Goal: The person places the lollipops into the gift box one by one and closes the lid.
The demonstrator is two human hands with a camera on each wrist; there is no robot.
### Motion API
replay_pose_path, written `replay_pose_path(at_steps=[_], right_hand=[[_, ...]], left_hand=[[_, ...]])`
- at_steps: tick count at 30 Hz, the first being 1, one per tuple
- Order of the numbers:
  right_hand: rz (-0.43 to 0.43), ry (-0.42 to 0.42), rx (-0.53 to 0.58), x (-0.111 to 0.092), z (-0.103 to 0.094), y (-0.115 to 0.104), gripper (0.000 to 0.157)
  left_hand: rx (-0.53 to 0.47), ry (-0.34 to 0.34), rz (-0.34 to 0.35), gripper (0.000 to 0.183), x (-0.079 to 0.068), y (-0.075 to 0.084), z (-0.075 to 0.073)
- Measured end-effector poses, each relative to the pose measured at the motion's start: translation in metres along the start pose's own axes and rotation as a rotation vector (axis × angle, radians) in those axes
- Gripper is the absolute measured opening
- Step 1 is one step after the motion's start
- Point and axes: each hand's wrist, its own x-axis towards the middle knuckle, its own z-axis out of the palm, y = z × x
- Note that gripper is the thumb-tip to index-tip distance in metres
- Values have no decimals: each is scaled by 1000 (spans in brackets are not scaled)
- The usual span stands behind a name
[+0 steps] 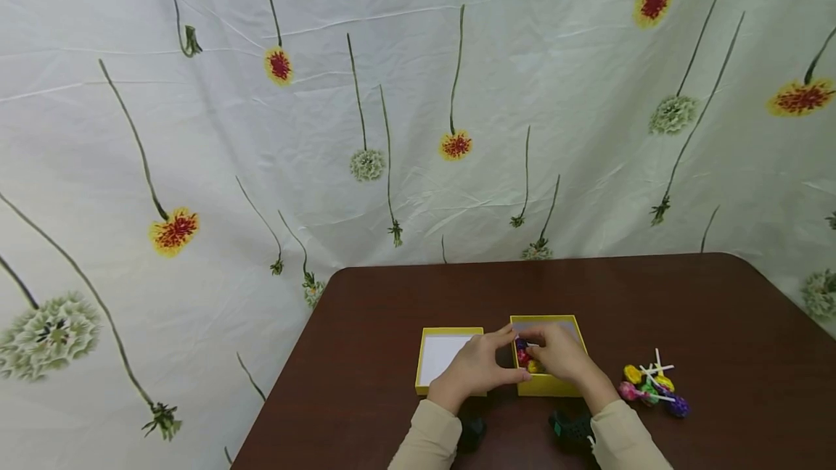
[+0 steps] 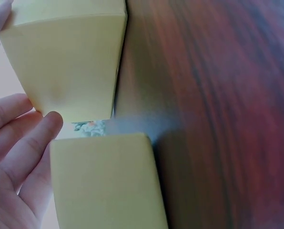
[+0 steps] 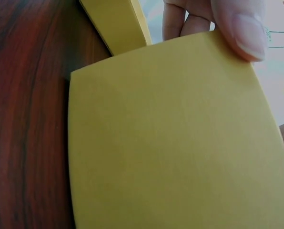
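Note:
A yellow box [image 1: 551,386] with a pale inside stands on the table, holding lollipops [image 1: 522,358] in red, purple and yellow wrappers along its left part. My left hand [image 1: 474,365] grips the box at its left side, thumb at the front and fingers toward the back corner. Over the opening, my right hand [image 1: 560,354] reaches in with fingers bent, pinching what looks like a lollipop by its white stick; the hand partly hides it. In the right wrist view the thumb [image 3: 250,36] shows above the box wall [image 3: 170,133].
Left of the box lies a shallow yellow lid [image 1: 444,355], its white inside facing up. Several wrapped lollipops with white sticks lie in a loose pile [image 1: 679,406] at the right of the brown table [image 1: 738,325]. A flower-printed cloth [image 1: 405,93] hangs behind.

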Motion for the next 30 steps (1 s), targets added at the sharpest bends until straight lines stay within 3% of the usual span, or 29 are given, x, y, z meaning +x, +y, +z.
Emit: replay_pose_path(at_steps=[6, 13, 20, 30], right_hand=[[-11, 9, 33, 0, -2, 0, 30], [-43, 45, -17, -6, -14, -6, 26], [-111, 84, -65, -13, -39, -12, 27], [-74, 106, -140, -29, -79, 0, 25]], left_hand=[[-9, 11, -4, 76, 0, -1, 1], [5, 23, -21, 75, -2, -3, 5], [15, 28, -24, 77, 1, -3, 6], [31, 21, -33, 78, 3, -1, 4]])
